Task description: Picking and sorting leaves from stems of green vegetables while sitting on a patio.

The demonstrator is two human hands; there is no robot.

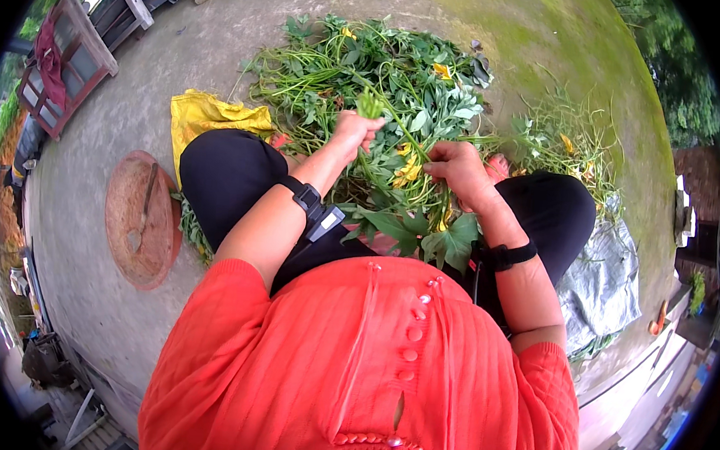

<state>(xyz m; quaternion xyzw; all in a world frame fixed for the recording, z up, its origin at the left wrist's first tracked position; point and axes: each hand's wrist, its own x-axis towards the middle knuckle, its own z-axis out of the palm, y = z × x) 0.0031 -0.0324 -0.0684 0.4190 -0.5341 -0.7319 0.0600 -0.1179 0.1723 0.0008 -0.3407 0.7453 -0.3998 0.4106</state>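
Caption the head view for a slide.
Left hand holding a green bunch, right hand pinching a stem, over heaped leafy greens.

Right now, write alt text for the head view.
The left hand grips a small green bunch and the right hand pinches a stem above a heap of leafy vines on the ground. The wearer's red top fills the foreground; a reddish basin sits to the left, silvery sheeting to the right.

Grey floor (pixel 222 60), greenish toward right: leafy stems (pixel 337 67) heaped, yellow sheet (pixel 210 113), reddish basin (pixel 119 227), silvery sheet (pixel 602 277).
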